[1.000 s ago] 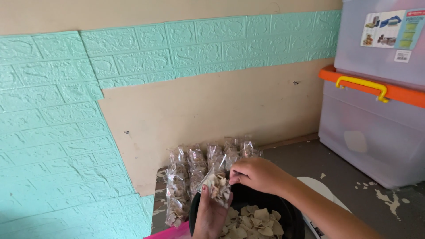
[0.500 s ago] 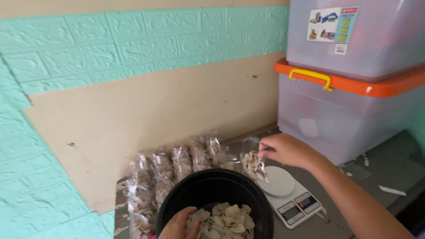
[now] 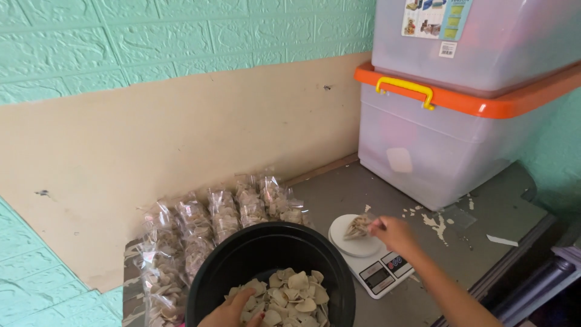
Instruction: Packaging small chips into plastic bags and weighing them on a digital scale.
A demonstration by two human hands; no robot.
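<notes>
Against the beige wall at far left, rows of filled clear packets (image 3: 212,224) lie flat and packed close together, apparently stacked there as finished stock. Just in front, a black bucket (image 3: 266,254) holds loose pale chips (image 3: 290,297). Left hand (image 3: 233,313) rests on the chips at the bucket's lower edge, fingers curled into the pile; whether it grips any cannot be told. Right of the bucket, a white digital scale (image 3: 378,269) sits on the grey worn tabletop (image 3: 484,218). Right hand (image 3: 393,233) pinches 1 small chip packet (image 3: 358,226) by its top, lying on the round platform, seemingly for weighing. Behind stand 2 stacked translucent storage bins (image 3: 448,139) with an orange lid.
</notes>
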